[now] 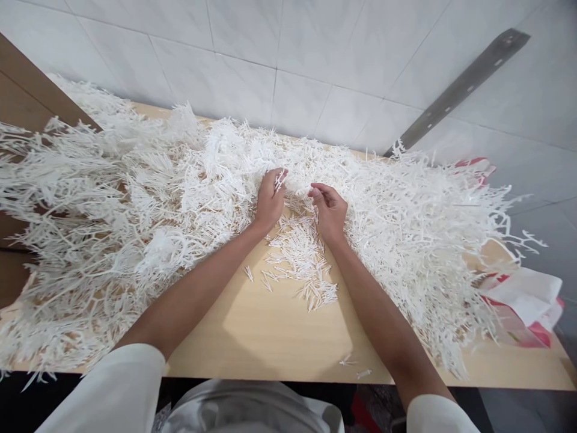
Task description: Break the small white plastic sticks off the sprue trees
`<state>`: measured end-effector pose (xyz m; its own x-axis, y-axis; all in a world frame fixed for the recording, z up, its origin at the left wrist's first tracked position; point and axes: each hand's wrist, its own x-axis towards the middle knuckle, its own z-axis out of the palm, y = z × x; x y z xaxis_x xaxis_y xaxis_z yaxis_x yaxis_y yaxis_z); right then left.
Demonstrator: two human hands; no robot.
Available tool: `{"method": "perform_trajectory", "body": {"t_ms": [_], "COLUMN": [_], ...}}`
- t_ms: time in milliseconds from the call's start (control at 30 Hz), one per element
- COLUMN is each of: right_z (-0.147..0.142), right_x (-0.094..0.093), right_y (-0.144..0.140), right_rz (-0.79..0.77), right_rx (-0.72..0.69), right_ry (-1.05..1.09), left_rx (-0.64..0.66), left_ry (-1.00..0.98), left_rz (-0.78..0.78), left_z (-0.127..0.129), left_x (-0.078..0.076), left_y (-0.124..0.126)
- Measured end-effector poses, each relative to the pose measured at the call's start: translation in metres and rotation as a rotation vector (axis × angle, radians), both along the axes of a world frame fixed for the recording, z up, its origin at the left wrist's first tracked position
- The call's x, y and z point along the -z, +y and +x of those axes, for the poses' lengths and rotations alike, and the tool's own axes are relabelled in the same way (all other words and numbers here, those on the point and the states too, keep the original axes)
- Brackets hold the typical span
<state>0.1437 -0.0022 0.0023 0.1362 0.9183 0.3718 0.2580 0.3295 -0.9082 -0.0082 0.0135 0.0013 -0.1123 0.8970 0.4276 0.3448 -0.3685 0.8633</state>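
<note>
The person wears a white shirt (270, 404). Its left sleeve (108, 391) and right sleeve (439, 415) are short and plain, with smooth ends. The front (243, 415) looks whitish with soft grey areas; the forearms (198, 288) are bare.

Both arms extend forward from the body and converge toward the midline, with the forearms bare. The left hand (269, 198) points forward, thumb side facing inward, fingers bent. The right hand (332, 207) angles inward, its thumb and index fingertips brought together and its remaining fingers curled. The hands are level, near each other but apart.
</note>
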Motion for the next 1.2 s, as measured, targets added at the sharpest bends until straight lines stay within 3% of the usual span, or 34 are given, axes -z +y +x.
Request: {"method": "perform_trajectory", "body": {"t_ms": [100,233,400,633,867,1200], "right_z": [0.0,-0.002,-0.005,-0.001,-0.009,-0.009], "right_x": [0.0,-0.004,-0.006,0.002,-0.004,-0.007], "right_y": [0.0,-0.004,-0.006,0.003,-0.008,-0.013], "right_rz": [0.015,0.058,0.115,-0.019,0.004,0.099], "right_rx": [-0.035,-0.064,0.079,-0.001,-0.08,-0.016], "right_ry": [-0.02,-0.051,-0.153,-0.003,-0.038,-0.222], "left_rx": [0.129,0.258,0.206,0.182,0.186,0.192], "left_ry": [0.146,0.298,0.318,0.315,0.392,0.395], "left_rz": [0.106,0.046,0.024,0.014,-0.008,-0.029], "left_z": [0.001,0.004,0.004,0.005,0.003,0.004], "left_x": [-0.002,0.002,0.004,0.003,0.002,0.003], "left_y": [-0.001,0.0,0.001,0.0,-0.002,-0.006]}}
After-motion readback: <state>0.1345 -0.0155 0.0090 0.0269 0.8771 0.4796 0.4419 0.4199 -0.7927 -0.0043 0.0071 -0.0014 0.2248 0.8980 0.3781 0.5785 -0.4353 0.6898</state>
